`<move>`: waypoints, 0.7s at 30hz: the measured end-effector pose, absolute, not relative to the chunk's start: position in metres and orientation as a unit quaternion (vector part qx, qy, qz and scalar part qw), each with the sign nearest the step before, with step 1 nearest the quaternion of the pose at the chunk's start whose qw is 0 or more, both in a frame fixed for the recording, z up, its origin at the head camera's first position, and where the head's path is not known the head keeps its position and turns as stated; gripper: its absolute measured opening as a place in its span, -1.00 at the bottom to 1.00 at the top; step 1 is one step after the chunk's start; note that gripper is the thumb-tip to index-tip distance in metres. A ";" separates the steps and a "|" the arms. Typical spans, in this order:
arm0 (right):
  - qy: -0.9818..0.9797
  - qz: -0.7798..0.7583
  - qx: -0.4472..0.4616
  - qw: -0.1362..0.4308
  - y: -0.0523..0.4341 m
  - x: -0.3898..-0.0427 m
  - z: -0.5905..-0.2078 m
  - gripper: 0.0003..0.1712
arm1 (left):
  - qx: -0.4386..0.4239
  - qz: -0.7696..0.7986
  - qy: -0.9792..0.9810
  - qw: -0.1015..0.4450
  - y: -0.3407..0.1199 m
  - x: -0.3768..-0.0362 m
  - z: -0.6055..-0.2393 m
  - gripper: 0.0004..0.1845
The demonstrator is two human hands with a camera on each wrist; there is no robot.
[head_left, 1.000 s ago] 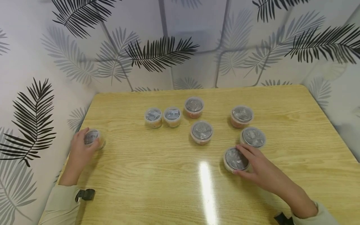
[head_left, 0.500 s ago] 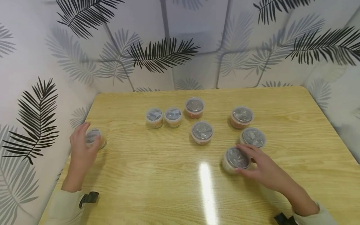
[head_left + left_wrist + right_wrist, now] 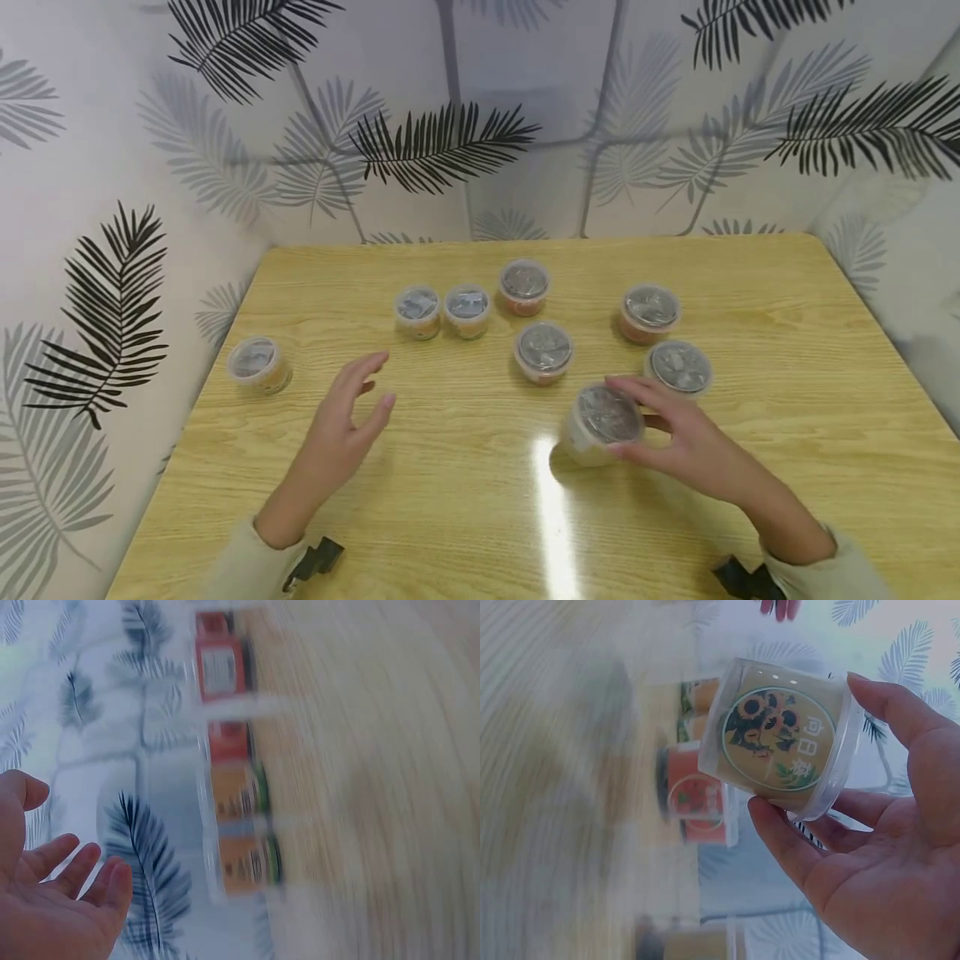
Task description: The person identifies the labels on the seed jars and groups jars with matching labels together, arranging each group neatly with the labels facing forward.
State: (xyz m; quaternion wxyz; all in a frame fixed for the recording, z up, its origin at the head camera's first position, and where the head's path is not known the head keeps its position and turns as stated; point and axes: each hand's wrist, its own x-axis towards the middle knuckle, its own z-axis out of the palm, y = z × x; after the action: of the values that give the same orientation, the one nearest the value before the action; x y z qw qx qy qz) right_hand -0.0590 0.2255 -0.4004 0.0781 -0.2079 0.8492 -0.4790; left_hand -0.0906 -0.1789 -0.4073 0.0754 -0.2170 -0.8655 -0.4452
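Observation:
My right hand [image 3: 660, 429] grips a small clear plastic tub [image 3: 600, 421] with a silvery foil lid and lifts it, tilted, off the wooden table [image 3: 465, 492]. The right wrist view shows the tub [image 3: 784, 739] held between thumb and fingers, with a sunflower label on its side. My left hand [image 3: 348, 412] hovers open above the table's left middle, fingers spread, holding nothing; in the left wrist view the left hand [image 3: 52, 900] is empty too. The tub [image 3: 257, 364] it held stands alone at the table's left edge.
Several more foil-lidded tubs stand on the table: a pair [image 3: 442, 311] at the back left, one [image 3: 523, 286] behind the centre, one [image 3: 543, 351] in the centre, two [image 3: 649, 312] at the right. Leaf-patterned walls enclose the table on three sides.
My left hand let go of the tub at the left edge and moved right towards the centre. My right hand raised its tub and carried it slightly left.

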 end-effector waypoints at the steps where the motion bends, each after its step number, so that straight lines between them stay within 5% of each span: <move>1: 0.842 -0.489 -0.216 0.076 0.222 -0.059 -0.399 -0.23 | -0.225 -0.454 -0.860 0.063 -0.170 -0.087 -0.407 -0.47; 10: 0.788 -0.548 -0.260 0.106 0.188 -0.060 -0.394 -0.22 | -0.290 -0.532 -0.794 -0.043 -0.106 -0.061 -0.383 -0.55; 21: 0.760 -0.574 -0.286 0.106 0.154 -0.061 -0.387 -0.22 | -0.332 -0.617 -0.702 -0.126 -0.082 -0.058 -0.389 -0.56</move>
State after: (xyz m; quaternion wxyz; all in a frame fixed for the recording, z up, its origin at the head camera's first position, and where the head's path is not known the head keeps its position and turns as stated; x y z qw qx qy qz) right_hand -0.0609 0.1543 -0.3871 0.1056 -0.2856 0.7603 -0.5739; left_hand -0.0580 -0.0820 -0.3887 -0.1261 -0.3318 -0.7021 -0.6173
